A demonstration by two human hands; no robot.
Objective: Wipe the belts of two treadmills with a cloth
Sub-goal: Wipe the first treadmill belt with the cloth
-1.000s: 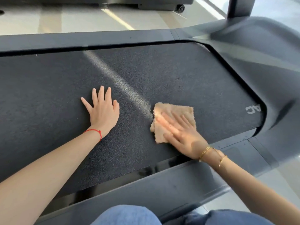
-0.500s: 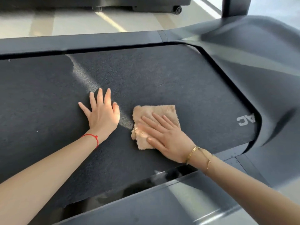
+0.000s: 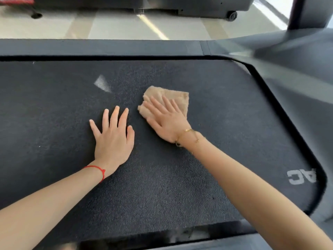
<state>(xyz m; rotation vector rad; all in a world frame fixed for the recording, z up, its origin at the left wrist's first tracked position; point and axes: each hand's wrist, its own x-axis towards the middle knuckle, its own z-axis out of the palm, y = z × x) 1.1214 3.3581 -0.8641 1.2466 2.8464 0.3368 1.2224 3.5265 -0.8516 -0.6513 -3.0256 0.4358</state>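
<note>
Floor (image 3: 115,26) and a second machine (image 3: 180,6) lie beyond the belt (image 3: 180,177). Left hand (image 3: 112,139) lies spread flat on the belt; right hand (image 3: 166,120) presses flat on the cloth (image 3: 171,96), mid-belt.

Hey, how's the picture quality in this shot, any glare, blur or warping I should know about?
Head view: a bright patch of sunlight lies on the belt; the right hand and cloth look slightly motion-blurred, the left hand sharper; the motor cover at upper right is smeared with glare; the far side rail bows from the wide-angle lens.
</note>
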